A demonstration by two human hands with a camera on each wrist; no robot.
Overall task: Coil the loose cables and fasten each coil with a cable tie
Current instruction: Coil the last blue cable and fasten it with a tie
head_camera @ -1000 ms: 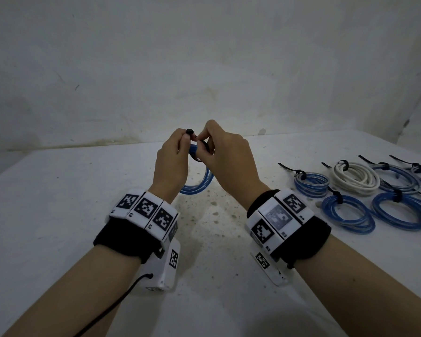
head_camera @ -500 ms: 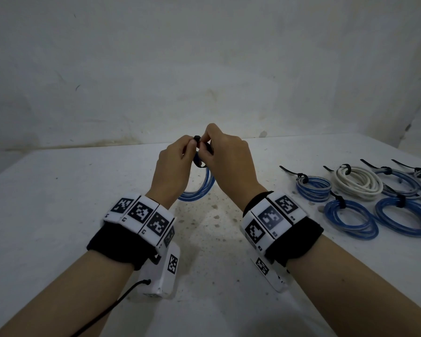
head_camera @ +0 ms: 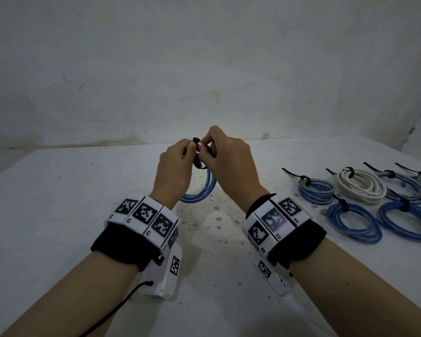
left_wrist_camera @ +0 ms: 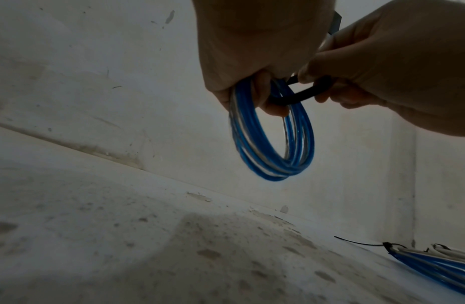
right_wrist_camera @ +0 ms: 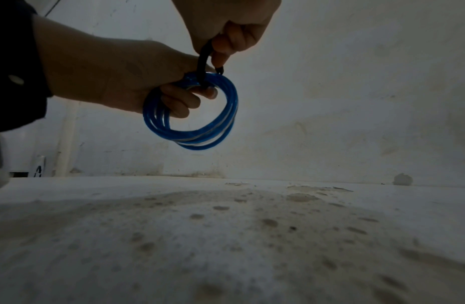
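Observation:
A coil of blue cable (head_camera: 206, 188) (left_wrist_camera: 267, 144) (right_wrist_camera: 200, 131) hangs in the air above the white table (head_camera: 58, 215). My left hand (head_camera: 174, 166) (left_wrist_camera: 252, 61) (right_wrist_camera: 137, 82) grips the coil's top with fingers curled through the loop. A black cable tie (head_camera: 204, 154) (left_wrist_camera: 301, 93) (right_wrist_camera: 203, 61) loops around the coil's top. My right hand (head_camera: 229, 156) (left_wrist_camera: 395, 72) (right_wrist_camera: 226, 30) pinches the tie's strap. The tie's black head (head_camera: 196, 139) shows between the fingertips of both hands.
Several tied coils lie at the right of the table: blue ones (head_camera: 316, 190) (head_camera: 353, 223) (head_camera: 406, 220) and a white one (head_camera: 361, 184), each with a black tie. A stained wall (head_camera: 204, 69) stands behind the table. Tied coils (left_wrist_camera: 439, 265) also appear in the left wrist view.
Both hands with the coil sit a little lower in the view than a second ago. The tie's head stays between the fingertips, and the right hand's pinch on the strap has shifted slightly.

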